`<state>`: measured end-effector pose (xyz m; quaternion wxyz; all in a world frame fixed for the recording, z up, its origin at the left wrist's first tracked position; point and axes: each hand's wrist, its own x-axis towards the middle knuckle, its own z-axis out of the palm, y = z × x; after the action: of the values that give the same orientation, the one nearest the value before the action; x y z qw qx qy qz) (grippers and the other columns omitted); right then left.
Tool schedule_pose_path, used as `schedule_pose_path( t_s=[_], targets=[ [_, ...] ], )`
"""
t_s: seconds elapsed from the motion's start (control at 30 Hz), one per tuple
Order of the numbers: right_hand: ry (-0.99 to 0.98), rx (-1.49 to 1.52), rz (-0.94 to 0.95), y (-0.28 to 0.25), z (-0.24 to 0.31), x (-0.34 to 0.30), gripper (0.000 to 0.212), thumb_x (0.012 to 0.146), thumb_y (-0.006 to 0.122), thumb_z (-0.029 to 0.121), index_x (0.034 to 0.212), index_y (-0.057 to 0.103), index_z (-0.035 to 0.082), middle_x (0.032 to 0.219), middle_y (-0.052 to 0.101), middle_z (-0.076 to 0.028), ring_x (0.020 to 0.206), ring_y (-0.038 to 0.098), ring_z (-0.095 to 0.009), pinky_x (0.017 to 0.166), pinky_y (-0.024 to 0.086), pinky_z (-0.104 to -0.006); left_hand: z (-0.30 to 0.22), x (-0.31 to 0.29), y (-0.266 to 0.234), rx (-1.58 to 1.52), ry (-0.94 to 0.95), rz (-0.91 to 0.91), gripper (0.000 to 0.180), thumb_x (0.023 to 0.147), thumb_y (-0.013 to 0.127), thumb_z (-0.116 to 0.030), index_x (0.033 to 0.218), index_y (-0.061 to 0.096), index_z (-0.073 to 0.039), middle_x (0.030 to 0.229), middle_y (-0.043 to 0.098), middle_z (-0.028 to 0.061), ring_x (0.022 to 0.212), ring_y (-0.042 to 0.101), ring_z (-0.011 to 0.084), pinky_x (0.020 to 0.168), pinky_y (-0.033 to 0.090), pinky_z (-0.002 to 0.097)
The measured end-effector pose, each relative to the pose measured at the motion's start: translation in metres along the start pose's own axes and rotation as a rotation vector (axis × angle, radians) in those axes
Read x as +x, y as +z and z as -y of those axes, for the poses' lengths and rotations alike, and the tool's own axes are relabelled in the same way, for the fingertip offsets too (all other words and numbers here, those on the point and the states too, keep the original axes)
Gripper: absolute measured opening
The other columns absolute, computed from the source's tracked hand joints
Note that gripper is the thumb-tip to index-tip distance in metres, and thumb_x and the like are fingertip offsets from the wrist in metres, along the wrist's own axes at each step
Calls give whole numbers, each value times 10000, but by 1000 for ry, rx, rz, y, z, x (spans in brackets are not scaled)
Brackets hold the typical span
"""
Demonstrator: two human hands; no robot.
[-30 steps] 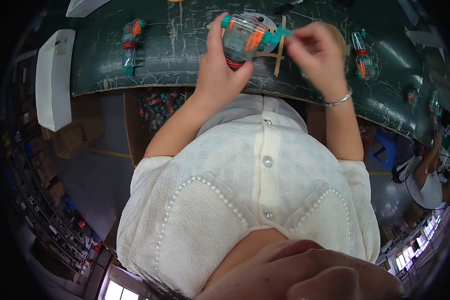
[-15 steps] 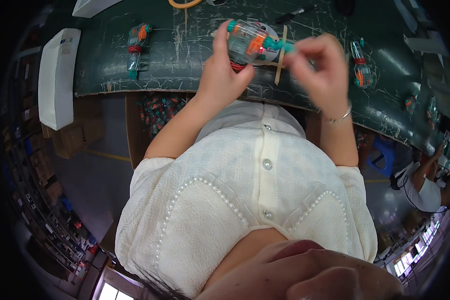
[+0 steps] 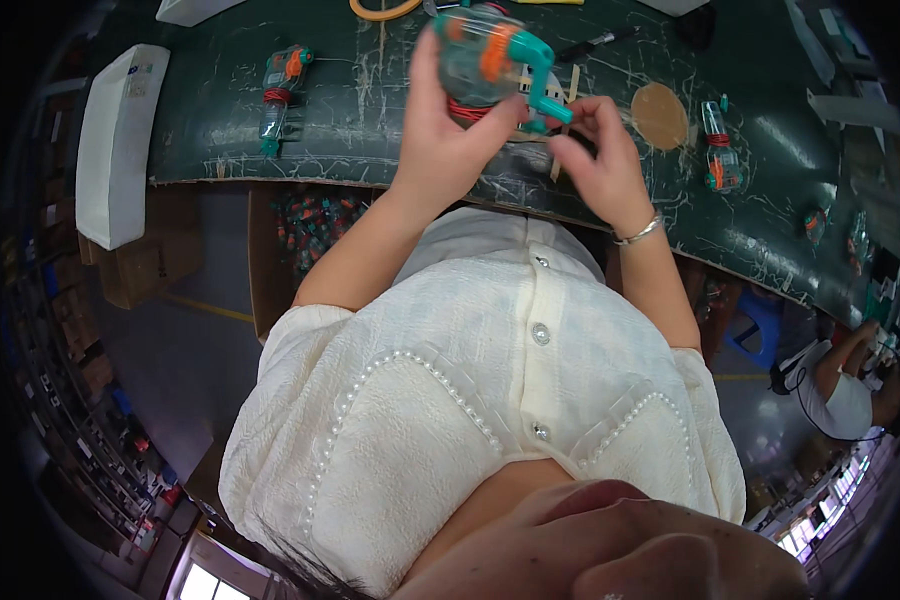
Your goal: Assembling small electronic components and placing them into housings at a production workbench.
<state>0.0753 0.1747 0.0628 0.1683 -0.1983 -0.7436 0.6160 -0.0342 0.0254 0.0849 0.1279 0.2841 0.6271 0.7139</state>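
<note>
Okay, the green crank (image 3: pixel 541 76) looks already fitted to the clear hand-crank gadget (image 3: pixel 467 67), gripped by the left hand (image 3: pixel 438 142) left of the brown disc (image 3: pixel 659 115); the right hand (image 3: pixel 608 165) is half-curled, contact unclear; what's left can't be told.

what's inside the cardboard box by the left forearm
Heaped small orange and green pieces; the top ones, the table and the left forearm hide whatever else it holds.

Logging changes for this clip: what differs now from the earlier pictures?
The right hand moved toward the body, uncovering more of the brown disc; the green crank swung from rightward to bodyward. The left hand still holds the clear device; the white tray stayed put.
</note>
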Motion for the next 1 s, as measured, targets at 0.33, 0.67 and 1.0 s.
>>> schedule_pose_path(
  t_s=[0.33, 0.67, 1.0],
  targets=[
    [-187, -107, 95, -4, 31, -20, 164, 926, 533, 100, 969, 644, -13, 915, 651, -115, 798, 559, -188, 736, 456, -278, -1, -21, 2, 215, -24, 243, 831, 781, 689, 63, 1504, 295, -51, 1290, 584, 175, 1076, 638, 226, 905, 529, 291],
    [-538, -113, 32, 0, 32, -16, 168, 945, 517, 93, 872, 634, -2, 876, 645, -102, 725, 534, -184, 689, 442, -266, -27, -19, -5, 19, -109, 268, 915, 750, 678, 125, 1532, 259, -98, 1295, 588, 179, 1092, 636, 229, 889, 540, 290],
    [-460, 472, -177, -64, 21, -36, 304, 979, 425, 291, 839, 557, 55, 881, 637, -154, 736, 590, -263, 728, 473, -399, 4, 36, -107, 154, -173, -443, 801, 792, 634, -36, 1487, 236, -60, 990, 581, 173, 609, 548, 167, 514, 476, 277]
  ],
)
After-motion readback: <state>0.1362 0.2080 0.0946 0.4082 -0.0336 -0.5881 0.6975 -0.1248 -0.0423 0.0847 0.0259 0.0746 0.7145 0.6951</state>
